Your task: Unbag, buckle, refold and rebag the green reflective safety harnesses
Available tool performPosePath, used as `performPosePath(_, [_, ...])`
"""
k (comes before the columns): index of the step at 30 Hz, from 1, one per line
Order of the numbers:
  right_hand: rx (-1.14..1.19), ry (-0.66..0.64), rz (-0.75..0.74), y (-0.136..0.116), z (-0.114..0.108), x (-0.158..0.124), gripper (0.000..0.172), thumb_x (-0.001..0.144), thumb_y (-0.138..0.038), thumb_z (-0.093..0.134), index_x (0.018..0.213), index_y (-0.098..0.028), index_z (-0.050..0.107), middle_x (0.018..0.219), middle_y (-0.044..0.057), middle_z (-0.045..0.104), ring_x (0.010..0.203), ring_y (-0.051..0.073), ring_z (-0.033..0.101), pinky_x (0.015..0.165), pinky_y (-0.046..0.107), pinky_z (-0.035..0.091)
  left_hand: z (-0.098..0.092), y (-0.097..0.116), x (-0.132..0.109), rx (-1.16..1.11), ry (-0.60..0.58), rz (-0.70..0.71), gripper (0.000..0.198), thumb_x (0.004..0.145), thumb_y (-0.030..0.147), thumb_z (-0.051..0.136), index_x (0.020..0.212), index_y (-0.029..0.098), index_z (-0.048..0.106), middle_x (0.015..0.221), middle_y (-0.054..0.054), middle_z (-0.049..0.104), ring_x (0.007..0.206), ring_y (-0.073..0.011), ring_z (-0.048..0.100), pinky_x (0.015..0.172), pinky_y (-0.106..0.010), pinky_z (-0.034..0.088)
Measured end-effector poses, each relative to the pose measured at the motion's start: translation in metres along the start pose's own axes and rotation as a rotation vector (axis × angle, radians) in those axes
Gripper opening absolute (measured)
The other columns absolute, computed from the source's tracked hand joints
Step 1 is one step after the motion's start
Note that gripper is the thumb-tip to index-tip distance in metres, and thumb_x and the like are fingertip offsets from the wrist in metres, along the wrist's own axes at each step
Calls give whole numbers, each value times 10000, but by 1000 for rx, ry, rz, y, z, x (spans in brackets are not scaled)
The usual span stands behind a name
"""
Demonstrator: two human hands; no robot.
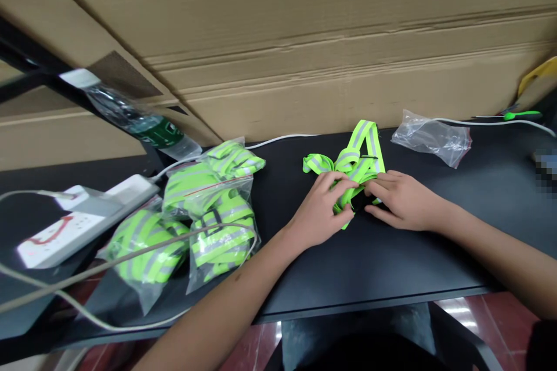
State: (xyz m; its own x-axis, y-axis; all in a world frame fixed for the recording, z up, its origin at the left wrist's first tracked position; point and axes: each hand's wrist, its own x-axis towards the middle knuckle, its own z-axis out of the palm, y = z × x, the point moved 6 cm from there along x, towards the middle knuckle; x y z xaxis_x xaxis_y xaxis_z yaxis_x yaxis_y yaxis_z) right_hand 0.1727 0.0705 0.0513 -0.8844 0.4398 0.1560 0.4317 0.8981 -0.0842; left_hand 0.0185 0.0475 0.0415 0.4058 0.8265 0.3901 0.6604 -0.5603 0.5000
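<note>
A neon green reflective strap vest point(354, 159) lies bunched on the black table point(391, 255) right of centre. My left hand point(319, 208) rests on its near left part, fingers curled over a strap. My right hand point(402, 200) comes in from the right and pinches the straps where the two hands meet. Both hands are closed on the fabric. One loop of the vest stands up behind my fingers.
Several clear bags of folded green vests point(204, 208) lie at the left. An empty clear bag point(433, 139) sits at the back right. A white power strip point(82, 220), cables and a water bottle point(139, 122) are far left. Cardboard point(304, 40) walls the back.
</note>
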Motion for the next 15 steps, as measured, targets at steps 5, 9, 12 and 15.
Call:
performPosePath(5, [-37, -75, 145, 1, 1, 3, 273, 1032, -325, 430, 1153, -146, 597, 1060, 90, 704, 735, 204, 648, 617, 326, 351, -8, -14, 1, -106, 198, -40, 462, 787, -14, 486, 1172, 219, 593, 1165, -54, 613, 1132, -198, 606, 1009, -385, 504])
performPosePath(9, [-128, -99, 200, 1, 2, 3, 289, 1022, -386, 457, 1053, -137, 601, 974, 71, 702, 633, 186, 622, 522, 319, 216, -14, -11, -1, 16, 328, -28, 402, 801, -48, 461, 1077, 198, 621, 1155, -80, 602, 1103, -206, 610, 945, -391, 522])
performPosePath(12, [-223, -76, 102, 0, 2, 4, 257, 1003, -379, 510, 1043, -151, 622, 951, 65, 698, 611, 179, 610, 528, 319, 220, -15, 10, 0, 209, 289, 130, 230, 869, 36, 527, 963, 201, 657, 1209, -99, 618, 1174, -266, 578, 962, -461, 492])
performPosePath(15, [-207, -5, -11, 0, -4, 2, 249, 1023, -310, 464, 947, -160, 647, 829, 48, 681, 619, 176, 602, 574, 322, 312, -13, 27, 0, 309, 184, 240, 124, 893, 198, 633, 1008, 200, 677, 1224, -107, 659, 1251, -317, 548, 1042, -530, 436])
